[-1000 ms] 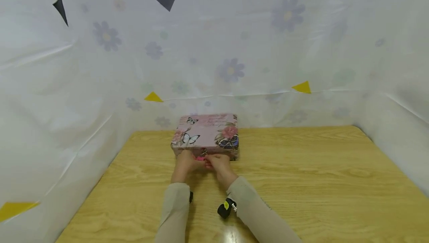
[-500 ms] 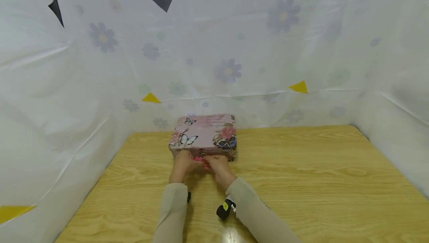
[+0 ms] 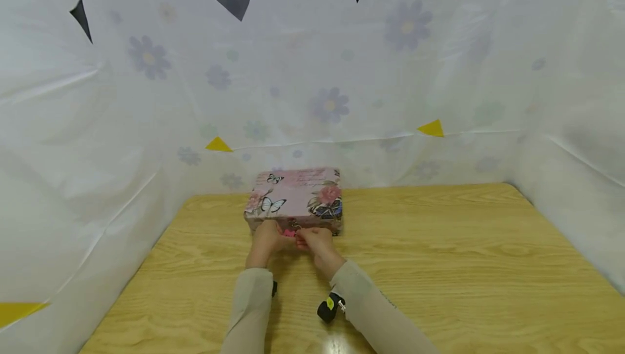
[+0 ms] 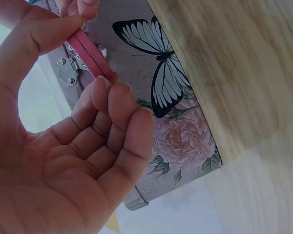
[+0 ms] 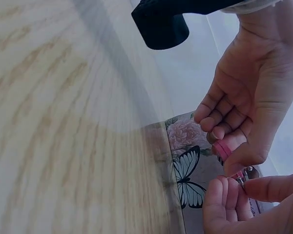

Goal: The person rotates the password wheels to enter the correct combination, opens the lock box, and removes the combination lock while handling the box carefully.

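A pink box (image 3: 288,194) printed with flowers and butterflies stands at the back of the wooden table. At its front, my left hand (image 3: 266,239) pinches a small pink padlock (image 4: 92,54) between thumb and fingers, close beside the metal latch (image 4: 67,70). The other left fingers curl loosely below. My right hand (image 3: 319,244) meets the left one at the padlock. In the right wrist view, its thumb and fingers pinch a small metal piece (image 5: 240,180) at the padlock's end; its exact kind is mostly hidden by the fingers.
White flower-patterned sheeting (image 3: 332,72) closes in the back and sides of the table (image 3: 439,267). Yellow triangles (image 3: 432,128) and dark ones mark the sheet. A black wrist-worn device (image 3: 328,308) hangs under the right sleeve.
The head view has shifted slightly. Both hands keep their places at the box front, with the padlock still in the left fingers.
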`<state>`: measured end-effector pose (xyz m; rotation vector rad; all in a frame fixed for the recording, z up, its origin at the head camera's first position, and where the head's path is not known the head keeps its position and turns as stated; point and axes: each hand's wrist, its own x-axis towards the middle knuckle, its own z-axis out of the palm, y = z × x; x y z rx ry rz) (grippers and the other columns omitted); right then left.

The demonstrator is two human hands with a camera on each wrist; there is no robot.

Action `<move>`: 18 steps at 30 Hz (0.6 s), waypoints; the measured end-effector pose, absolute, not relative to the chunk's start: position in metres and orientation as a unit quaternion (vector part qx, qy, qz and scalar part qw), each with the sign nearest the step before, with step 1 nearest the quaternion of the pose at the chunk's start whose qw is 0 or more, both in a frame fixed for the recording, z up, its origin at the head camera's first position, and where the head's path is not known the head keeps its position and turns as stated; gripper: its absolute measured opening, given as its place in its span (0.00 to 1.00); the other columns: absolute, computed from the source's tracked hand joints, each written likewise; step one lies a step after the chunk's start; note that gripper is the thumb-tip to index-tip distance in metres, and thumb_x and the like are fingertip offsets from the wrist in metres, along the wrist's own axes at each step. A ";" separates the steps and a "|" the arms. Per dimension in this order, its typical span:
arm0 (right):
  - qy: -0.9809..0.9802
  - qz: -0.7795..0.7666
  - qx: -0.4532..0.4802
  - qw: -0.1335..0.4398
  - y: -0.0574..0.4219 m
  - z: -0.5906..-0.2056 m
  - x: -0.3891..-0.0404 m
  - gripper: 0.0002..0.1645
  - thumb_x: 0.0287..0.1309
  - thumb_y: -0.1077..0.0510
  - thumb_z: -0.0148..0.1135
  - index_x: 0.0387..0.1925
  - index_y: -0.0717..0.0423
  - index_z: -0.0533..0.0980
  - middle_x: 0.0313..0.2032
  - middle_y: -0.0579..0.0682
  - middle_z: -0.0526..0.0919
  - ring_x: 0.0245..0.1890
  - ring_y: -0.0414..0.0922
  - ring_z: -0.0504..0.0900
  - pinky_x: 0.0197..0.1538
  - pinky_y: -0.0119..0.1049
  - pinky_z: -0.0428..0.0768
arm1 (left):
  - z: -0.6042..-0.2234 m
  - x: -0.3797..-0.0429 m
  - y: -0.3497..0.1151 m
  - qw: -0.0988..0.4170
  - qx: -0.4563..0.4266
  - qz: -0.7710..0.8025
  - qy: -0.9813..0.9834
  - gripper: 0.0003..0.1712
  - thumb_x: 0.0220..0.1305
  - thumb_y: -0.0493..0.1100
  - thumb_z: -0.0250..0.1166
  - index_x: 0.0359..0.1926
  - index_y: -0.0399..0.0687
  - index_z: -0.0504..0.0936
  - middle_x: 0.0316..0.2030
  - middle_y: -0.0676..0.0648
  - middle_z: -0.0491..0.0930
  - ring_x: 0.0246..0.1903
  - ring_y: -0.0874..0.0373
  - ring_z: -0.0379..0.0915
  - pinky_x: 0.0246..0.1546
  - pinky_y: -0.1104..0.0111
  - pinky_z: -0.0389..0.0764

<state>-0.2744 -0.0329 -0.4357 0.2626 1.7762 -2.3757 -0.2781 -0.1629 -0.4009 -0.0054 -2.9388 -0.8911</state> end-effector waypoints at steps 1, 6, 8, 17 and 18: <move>0.596 -0.795 0.086 0.081 -0.033 -0.436 -0.274 0.13 0.60 0.69 0.56 0.42 0.79 0.76 0.21 0.47 0.80 0.20 0.36 0.78 0.35 0.34 0.83 | -0.401 -0.278 -0.163 0.035 -0.003 -0.289 -0.957 0.21 0.39 0.45 0.77 0.18 0.42 0.71 0.19 0.46 0.73 0.23 0.51 0.70 0.27 0.61 0.73; 0.604 -0.790 0.067 0.077 -0.031 -0.437 -0.272 0.13 0.62 0.69 0.52 0.41 0.79 0.75 0.22 0.49 0.79 0.20 0.36 0.78 0.36 0.35 0.83 | -0.397 -0.274 -0.162 0.031 -0.018 -0.292 -0.956 0.23 0.38 0.45 0.79 0.16 0.43 0.69 0.17 0.48 0.71 0.21 0.53 0.68 0.24 0.63 0.71; 0.611 -0.786 0.057 0.077 -0.030 -0.435 -0.270 0.12 0.62 0.70 0.51 0.41 0.79 0.74 0.23 0.50 0.79 0.20 0.36 0.77 0.36 0.35 0.83 | -0.393 -0.270 -0.161 0.020 -0.017 -0.298 -0.954 0.23 0.38 0.42 0.79 0.17 0.42 0.69 0.18 0.48 0.71 0.22 0.53 0.67 0.24 0.64 0.71; 0.650 -0.756 0.021 0.072 -0.022 -0.431 -0.271 0.10 0.59 0.67 0.50 0.33 0.72 0.75 0.22 0.47 0.77 0.22 0.37 0.75 0.33 0.33 0.79 | -0.385 -0.265 -0.160 0.000 -0.046 -0.310 -0.950 0.22 0.40 0.37 0.76 0.19 0.43 0.67 0.18 0.50 0.66 0.21 0.57 0.61 0.23 0.68 0.64; 0.653 -0.754 0.015 0.071 -0.021 -0.430 -0.271 0.09 0.59 0.67 0.50 0.33 0.72 0.75 0.22 0.47 0.76 0.23 0.38 0.75 0.33 0.33 0.78 | -0.384 -0.264 -0.159 0.000 -0.051 -0.308 -0.950 0.21 0.40 0.36 0.76 0.19 0.43 0.67 0.18 0.50 0.66 0.21 0.57 0.61 0.23 0.69 0.64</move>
